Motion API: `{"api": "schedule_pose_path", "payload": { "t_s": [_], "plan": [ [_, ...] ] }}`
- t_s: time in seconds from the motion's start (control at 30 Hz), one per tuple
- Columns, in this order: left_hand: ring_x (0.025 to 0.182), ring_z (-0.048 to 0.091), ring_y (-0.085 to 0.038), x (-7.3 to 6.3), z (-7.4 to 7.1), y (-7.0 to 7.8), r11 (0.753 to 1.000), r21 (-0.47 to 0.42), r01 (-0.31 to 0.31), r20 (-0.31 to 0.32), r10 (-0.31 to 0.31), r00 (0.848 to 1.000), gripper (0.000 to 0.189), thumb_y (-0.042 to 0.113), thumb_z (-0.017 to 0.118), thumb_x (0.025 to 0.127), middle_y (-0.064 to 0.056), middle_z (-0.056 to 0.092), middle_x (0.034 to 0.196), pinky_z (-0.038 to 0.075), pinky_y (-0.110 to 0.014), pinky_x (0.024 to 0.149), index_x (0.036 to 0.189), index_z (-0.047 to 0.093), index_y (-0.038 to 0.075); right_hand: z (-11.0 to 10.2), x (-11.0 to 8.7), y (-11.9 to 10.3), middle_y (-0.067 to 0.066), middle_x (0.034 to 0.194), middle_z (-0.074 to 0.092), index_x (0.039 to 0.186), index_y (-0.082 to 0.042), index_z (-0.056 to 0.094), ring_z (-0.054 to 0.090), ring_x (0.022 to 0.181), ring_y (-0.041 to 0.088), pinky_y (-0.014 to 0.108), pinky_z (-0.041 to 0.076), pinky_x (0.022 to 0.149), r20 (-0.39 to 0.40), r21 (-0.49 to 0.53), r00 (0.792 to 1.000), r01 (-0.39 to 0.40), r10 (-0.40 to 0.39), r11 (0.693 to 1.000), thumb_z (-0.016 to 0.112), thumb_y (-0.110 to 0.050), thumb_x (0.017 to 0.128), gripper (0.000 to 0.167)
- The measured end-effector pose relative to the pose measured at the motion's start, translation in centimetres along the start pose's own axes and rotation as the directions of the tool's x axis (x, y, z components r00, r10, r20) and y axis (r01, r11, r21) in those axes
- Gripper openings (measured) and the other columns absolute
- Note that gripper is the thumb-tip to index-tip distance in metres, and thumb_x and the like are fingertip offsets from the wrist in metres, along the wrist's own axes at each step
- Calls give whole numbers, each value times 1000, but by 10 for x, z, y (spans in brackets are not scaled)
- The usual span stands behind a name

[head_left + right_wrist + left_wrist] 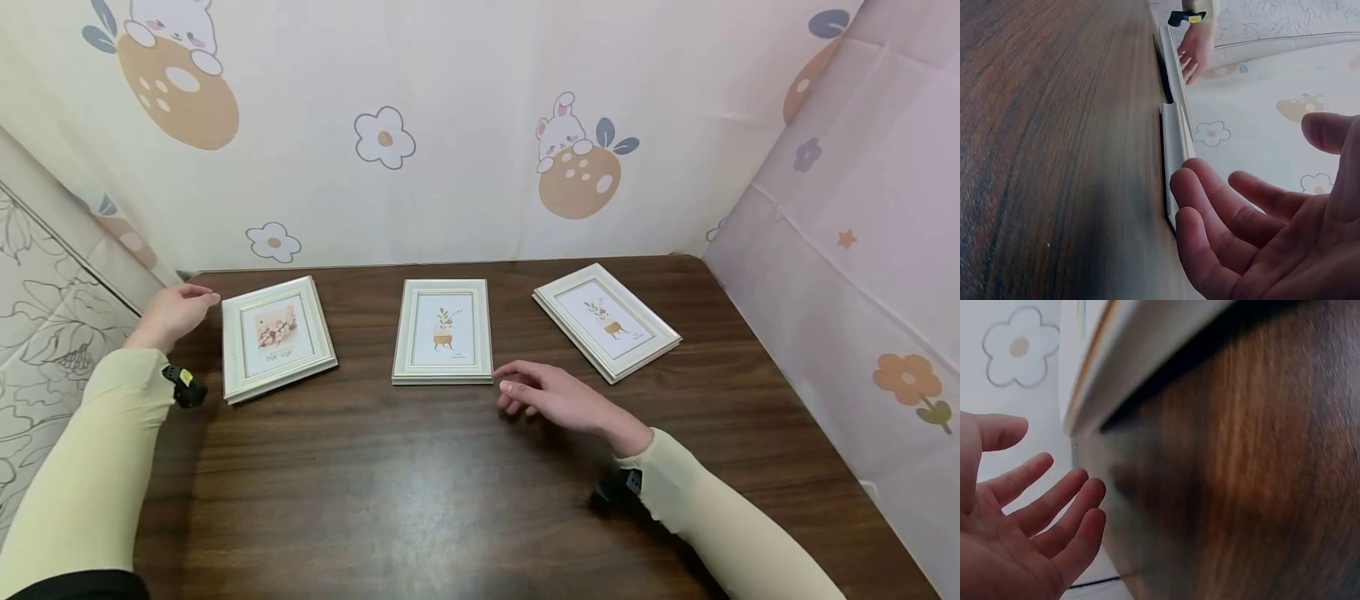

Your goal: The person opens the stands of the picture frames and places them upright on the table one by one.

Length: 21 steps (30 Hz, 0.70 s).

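Note:
Three white picture frames lie face up on the dark wooden table. The left picture frame (279, 337), with a flower photo and lettering, is turned slightly. Beside its upper left corner is my left hand (171, 315), fingers loosely extended and holding nothing; the left wrist view shows a gap between the fingers (1088, 487) and the frame's edge. The middle picture frame (442, 332) shows a potted plant and lies straight. My right hand (551, 396) is by its lower right corner, relaxed and holding nothing. A similar plant print fills the right picture frame (607, 321), which lies diagonally.
The brown table (360, 483) backs onto a patterned curtain (465, 192) with bunnies and flowers. Another printed cloth (847, 275) borders the right side, and a flower-outlined panel (52, 350) stands at the left edge.

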State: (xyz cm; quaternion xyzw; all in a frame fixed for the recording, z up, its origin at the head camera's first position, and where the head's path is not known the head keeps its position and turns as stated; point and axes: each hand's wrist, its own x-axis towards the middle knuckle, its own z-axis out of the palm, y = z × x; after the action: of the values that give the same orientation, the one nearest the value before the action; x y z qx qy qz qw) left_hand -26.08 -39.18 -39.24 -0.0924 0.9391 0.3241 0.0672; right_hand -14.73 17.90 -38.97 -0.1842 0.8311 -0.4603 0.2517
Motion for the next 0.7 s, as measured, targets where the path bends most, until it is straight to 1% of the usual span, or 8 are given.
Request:
{"api": "schedule_pose_path", "payload": {
  "t_s": [0.13, 0.2, 0.27, 0.37, 0.43, 0.53, 0.63, 0.7],
  "plan": [
    [120, 47, -49, 4, 0, -10, 998, -67, 0, 44, 3, 999, 67, 44, 35, 105, -39, 43, 135, 45, -50, 88, 144, 36, -11, 0, -1, 1, 6, 103, 70, 132, -4, 57, 67, 94, 21, 45, 54, 83, 42, -6, 999, 6, -5, 1000, 47, -35, 106, 42],
    [115, 52, -43, 5, 0, -14, 996, -89, -8, 49, 12, 999, 66, 42, 36, 105, -39, 44, 135, 48, -39, 82, 145, 35, -11, 0, -1, 2, 5, 102, 71, 130, -4, 58, 67, 94, 21, 44, 54, 83, 67, -19, 998, 18, -17, 1000, 46, -35, 107, 41],
    [105, 58, -33, 6, 0, -18, 995, -96, -14, 48, 19, 999, 65, 40, 37, 105, -38, 45, 135, 49, -31, 76, 145, 35, -12, -1, -1, 4, 5, 101, 71, 127, -5, 60, 67, 94, 20, 43, 54, 82, 91, -31, 995, 32, -29, 999, 45, -35, 107, 39],
    [89, 60, -16, 8, 0, -20, 996, -92, -19, 51, 24, 998, 65, 39, 39, 105, -38, 47, 132, 50, -27, 70, 144, 35, -13, -1, -2, 6, 4, 100, 72, 124, -5, 62, 67, 93, 20, 42, 54, 82, 117, -43, 992, 44, -39, 998, 45, -34, 107, 37],
    [83, 59, -9, 9, 0, -21, 996, -86, -17, 62, 23, 998, 65, 38, 41, 105, -38, 47, 130, 51, -27, 70, 143, 35, -14, -1, -3, 6, 4, 100, 72, 123, -5, 62, 67, 93, 20, 42, 54, 82, 129, -42, 991, 43, -37, 998, 45, -34, 107, 37],
    [81, 60, -11, 12, 1, -19, 997, -73, -14, 72, 19, 997, 66, 38, 43, 104, -37, 48, 128, 51, -29, 71, 142, 34, -15, -1, -4, 5, 4, 100, 72, 122, -5, 62, 67, 93, 20, 43, 54, 83, 139, -39, 990, 41, -35, 998, 46, -33, 107, 36],
    [86, 61, -17, 15, 2, -16, 998, -62, 7, 88, -1, 996, 68, 39, 46, 104, -36, 47, 130, 51, -29, 71, 143, 33, -14, -1, -4, 4, 4, 100, 72, 123, -5, 62, 67, 94, 20, 44, 53, 84, 143, -41, 989, 41, -35, 998, 46, -33, 107, 36],
    [91, 60, -21, 18, 4, -14, 996, -82, 32, 109, -23, 994, 70, 39, 49, 103, -36, 45, 134, 53, -30, 72, 145, 31, -14, -1, -4, 5, 4, 100, 72, 123, -5, 63, 67, 94, 21, 44, 53, 84, 143, -45, 989, 43, -36, 998, 46, -33, 107, 36]
  ]
}}
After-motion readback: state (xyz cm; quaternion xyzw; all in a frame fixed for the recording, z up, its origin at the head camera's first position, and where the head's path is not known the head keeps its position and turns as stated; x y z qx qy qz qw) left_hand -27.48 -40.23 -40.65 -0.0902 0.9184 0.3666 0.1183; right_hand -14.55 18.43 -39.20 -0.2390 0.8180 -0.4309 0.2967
